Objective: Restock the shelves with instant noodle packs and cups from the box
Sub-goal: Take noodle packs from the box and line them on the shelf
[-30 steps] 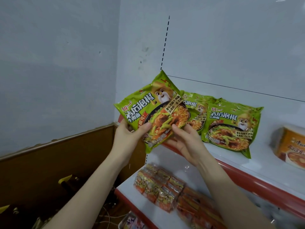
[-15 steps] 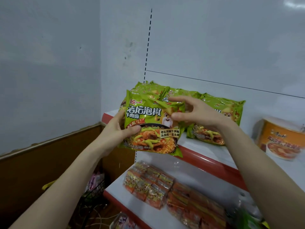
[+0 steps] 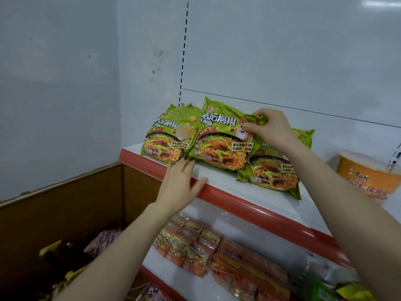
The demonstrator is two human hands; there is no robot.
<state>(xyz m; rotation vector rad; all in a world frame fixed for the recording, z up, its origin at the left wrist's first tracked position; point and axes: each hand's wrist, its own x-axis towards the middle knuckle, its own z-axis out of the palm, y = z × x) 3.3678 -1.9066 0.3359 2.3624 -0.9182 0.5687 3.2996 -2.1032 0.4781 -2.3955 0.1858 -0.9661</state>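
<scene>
Right hand [image 3: 270,129] pinches the middle green noodle pack [image 3: 221,144] (top corner); left hand [image 3: 181,187] rests open on the shelf edge [image 3: 238,198].

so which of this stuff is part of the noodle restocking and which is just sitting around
Part of the job:
- green plastic noodle pack, its top corner pinched by the right hand
- left hand, flat at the shelf edge
- two more green packs
- orange noodle cup
- white shelf with red lip

Lying about:
- orange snack packets below
</scene>
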